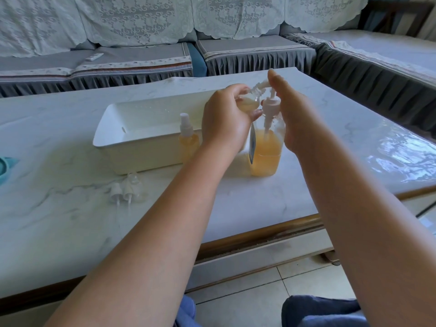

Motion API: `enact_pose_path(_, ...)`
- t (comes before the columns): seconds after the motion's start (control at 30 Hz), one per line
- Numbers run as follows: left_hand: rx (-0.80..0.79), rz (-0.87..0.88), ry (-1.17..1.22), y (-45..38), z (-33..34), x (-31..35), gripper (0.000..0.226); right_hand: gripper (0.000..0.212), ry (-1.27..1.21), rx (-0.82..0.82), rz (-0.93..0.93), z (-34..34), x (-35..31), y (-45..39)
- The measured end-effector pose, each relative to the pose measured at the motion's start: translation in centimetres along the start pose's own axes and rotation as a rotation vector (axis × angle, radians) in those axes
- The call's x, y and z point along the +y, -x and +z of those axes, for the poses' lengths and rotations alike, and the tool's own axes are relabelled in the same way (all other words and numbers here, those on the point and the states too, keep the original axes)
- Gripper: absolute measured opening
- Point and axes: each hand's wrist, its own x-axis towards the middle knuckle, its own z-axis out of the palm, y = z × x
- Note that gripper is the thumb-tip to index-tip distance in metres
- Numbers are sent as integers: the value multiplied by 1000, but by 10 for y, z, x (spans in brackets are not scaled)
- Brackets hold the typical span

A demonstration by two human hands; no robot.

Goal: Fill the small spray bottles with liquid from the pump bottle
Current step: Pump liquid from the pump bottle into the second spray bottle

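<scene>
Nearest, lower left of centre, two loose spray caps [122,191] lie on the marble table [236,199]. At centre the left hand [226,121] grips a small open bottle [249,102], tilted to the spout of the pump bottle [266,149]; the right hand [290,114], fingers straight, presses the pump. A capped spray bottle [188,140] stands before the white tray [113,128].

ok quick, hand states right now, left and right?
Left hand: grips a small uncapped spray bottle, tilted at the pump nozzle.
Right hand: open, fingers straight, pressing on the pump bottle head.
</scene>
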Motion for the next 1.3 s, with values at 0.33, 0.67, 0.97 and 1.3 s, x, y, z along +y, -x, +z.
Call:
enact_pose_path(0.33,-18,-2,7,2,1,-3,49,26,-23,17,-24,-2,2,2)
enact_pose_path(0.67,-27,-19,41,1,2,-3,45,49,-14,54,-17,1,2,2)
enact_pose_path(0.97,-9,10,-9,2,-2,1,52,56,-10,13,26,-1,0,2)
enact_pose_path(1.3,-27,-5,-28,3,-1,-2,46,38,9,49,-40,2,1,5)
